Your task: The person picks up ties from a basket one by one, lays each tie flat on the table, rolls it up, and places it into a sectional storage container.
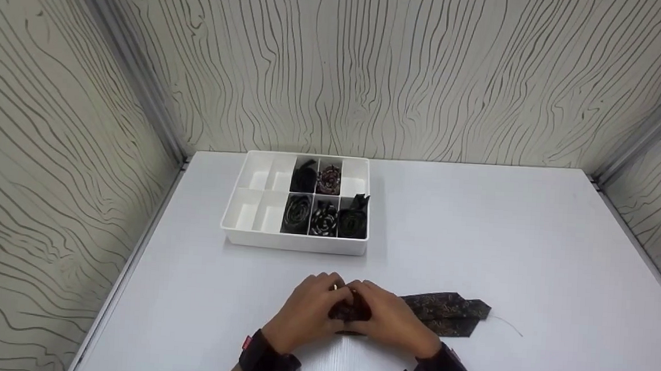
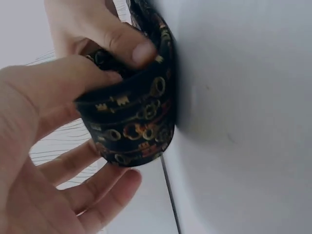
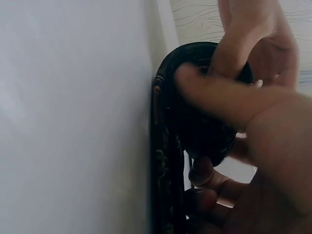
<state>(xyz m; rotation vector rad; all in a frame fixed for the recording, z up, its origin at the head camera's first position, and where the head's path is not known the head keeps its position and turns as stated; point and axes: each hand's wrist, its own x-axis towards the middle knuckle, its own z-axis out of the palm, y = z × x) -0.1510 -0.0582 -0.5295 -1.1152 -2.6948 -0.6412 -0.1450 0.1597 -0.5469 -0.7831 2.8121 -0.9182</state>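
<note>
A dark necktie (image 2: 134,122) printed with gold and orange keys is partly rolled into a coil standing on edge on the table. My left hand (image 1: 311,307) holds the coil from the left, its thumb at the upper rim. From the other side my right hand (image 1: 391,321) grips the same coil, its thumb reaching over the top. The tie's flat tail (image 1: 443,313) stretches right along the tabletop, a thin thread trailing from its tip. In the right wrist view the coil (image 3: 200,112) is dark, and its inner turns are partly hidden by the thumbs.
Behind the hands stands a white divided tray (image 1: 298,242). Rolled ties, such as a reddish one (image 1: 329,179) and a black-and-white one (image 1: 324,219), fill several of its middle and right compartments. Wood-grain panels (image 1: 372,67) enclose the white table (image 1: 533,249).
</note>
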